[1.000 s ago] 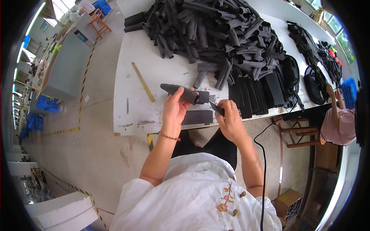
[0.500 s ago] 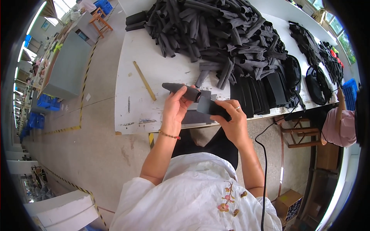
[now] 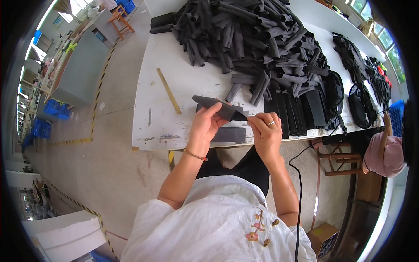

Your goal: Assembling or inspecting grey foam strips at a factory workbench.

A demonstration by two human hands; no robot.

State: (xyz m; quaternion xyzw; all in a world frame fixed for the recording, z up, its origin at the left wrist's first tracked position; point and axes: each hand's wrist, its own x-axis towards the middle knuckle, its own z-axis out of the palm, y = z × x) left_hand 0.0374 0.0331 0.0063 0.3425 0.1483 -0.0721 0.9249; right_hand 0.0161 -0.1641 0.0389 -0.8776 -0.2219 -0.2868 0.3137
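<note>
Over the front of the white table, my left hand (image 3: 204, 124) is closed around a dark grey fabric sleeve (image 3: 224, 112), thumb on top. The sleeve's rounded far end points left. From its right end sticks out a black flat piece (image 3: 238, 116), narrowing toward my right hand (image 3: 266, 133). The fingertips of that hand pinch the outer end of this piece. How far the piece reaches inside the sleeve is hidden. Just below, a dark grey flat panel (image 3: 229, 135) lies near the table's front edge.
A big heap of dark grey fabric tubes (image 3: 244, 39) covers the table's back. Black flat panels (image 3: 314, 107) lie fanned out at right, beside black mesh bags (image 3: 361, 100). A yellowish stick (image 3: 168, 91) lies at left. A black cable (image 3: 299, 183) hangs at right; a person in pink (image 3: 384, 150) sits beyond.
The black piece, held as a broad sheet at the sleeve's mouth before, now sits in that mouth. My right hand has shifted from gripping its broad side to pinching its outer end.
</note>
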